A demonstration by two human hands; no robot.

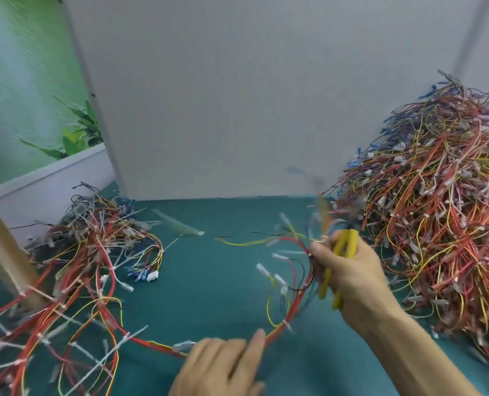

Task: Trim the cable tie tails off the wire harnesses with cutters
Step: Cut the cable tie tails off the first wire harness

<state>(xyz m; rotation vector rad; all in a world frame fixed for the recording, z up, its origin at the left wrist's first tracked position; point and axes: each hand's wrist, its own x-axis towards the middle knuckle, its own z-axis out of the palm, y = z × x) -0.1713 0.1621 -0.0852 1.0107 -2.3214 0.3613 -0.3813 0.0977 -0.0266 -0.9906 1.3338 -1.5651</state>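
— What's in front of you?
— A white board [237, 95] stands upright at the back of my teal mat [209, 281].
— And on your left?
— A picture of green leaves [29, 95] beyond the board, and a wooden post [0, 252] rising from the mat's left edge.

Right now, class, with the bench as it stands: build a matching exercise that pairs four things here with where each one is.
Things:
1. cutters
2. big harness heap
3. small harness heap
4. left hand

Places:
A. left side of the mat
B. on the harness strung across the front
C. in the right hand
D. right side, piled against the wall

Pairs: 1-C, 2-D, 3-A, 4-B.
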